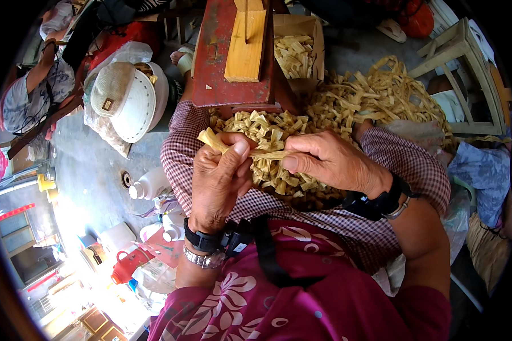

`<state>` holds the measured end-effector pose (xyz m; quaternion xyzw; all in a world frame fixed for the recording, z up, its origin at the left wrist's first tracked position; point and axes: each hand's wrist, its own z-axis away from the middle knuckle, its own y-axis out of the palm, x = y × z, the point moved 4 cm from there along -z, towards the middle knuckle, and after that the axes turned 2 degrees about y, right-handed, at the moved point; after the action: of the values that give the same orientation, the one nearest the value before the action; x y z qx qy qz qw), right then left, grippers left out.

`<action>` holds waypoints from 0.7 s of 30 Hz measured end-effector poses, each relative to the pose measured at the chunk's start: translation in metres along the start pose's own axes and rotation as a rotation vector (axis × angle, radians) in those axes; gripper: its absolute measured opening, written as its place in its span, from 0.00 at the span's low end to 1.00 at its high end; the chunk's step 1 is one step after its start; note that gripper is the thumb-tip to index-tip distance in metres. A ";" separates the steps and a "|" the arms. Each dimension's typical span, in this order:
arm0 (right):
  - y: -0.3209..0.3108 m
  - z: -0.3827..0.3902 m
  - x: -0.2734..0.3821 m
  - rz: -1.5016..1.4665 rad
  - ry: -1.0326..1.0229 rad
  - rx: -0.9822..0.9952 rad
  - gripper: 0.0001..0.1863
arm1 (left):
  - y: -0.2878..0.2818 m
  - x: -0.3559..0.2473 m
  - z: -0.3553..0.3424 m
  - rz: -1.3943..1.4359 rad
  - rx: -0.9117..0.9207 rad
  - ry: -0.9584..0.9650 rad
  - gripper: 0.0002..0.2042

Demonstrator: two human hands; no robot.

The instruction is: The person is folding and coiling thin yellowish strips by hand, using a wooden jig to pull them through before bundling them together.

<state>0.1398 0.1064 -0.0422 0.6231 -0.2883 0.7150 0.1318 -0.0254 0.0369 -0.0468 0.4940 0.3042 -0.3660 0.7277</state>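
Between my two hands, above my lap, stretches a pale yellow dried leaf strip (pixel 269 154). My left hand (pixel 224 170) pinches it between thumb and fingers, and a folded end sticks out past the thumb. On the other side my right hand (pixel 330 162) grips the strip with thumb and forefinger. Under both hands lies a heap of small folded pieces (pixel 267 126) of the same straw-coloured material. Loose long strips (pixel 381 94) are piled beyond my right hand.
A red bench (pixel 213 62) carrying a wooden block (pixel 246 51) stands ahead. Behind it is a cardboard box (pixel 317 57) of folded pieces. A white hat (pixel 132 105) and a white plastic bottle (pixel 151 184) are at left, a wooden stool (pixel 466 68) at right. Another person sits at far left.
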 end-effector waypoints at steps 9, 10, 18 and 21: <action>-0.032 -0.005 0.025 0.073 -0.117 -0.126 0.16 | 0.006 -0.049 -0.015 -0.052 -0.047 0.165 0.10; -0.040 -0.008 0.029 0.094 -0.114 -0.161 0.16 | 0.009 -0.054 -0.023 -0.057 -0.042 0.196 0.10; -0.103 -0.047 0.051 0.410 -0.212 -0.466 0.18 | 0.045 -0.100 -0.083 -0.239 0.005 0.330 0.08; -0.117 -0.056 0.054 0.488 -0.216 -0.565 0.17 | 0.053 -0.108 -0.101 -0.333 0.020 0.335 0.07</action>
<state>0.1482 0.2226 0.0353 0.5470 -0.6258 0.5481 0.0932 -0.0488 0.1701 0.0334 0.4979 0.4942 -0.3969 0.5919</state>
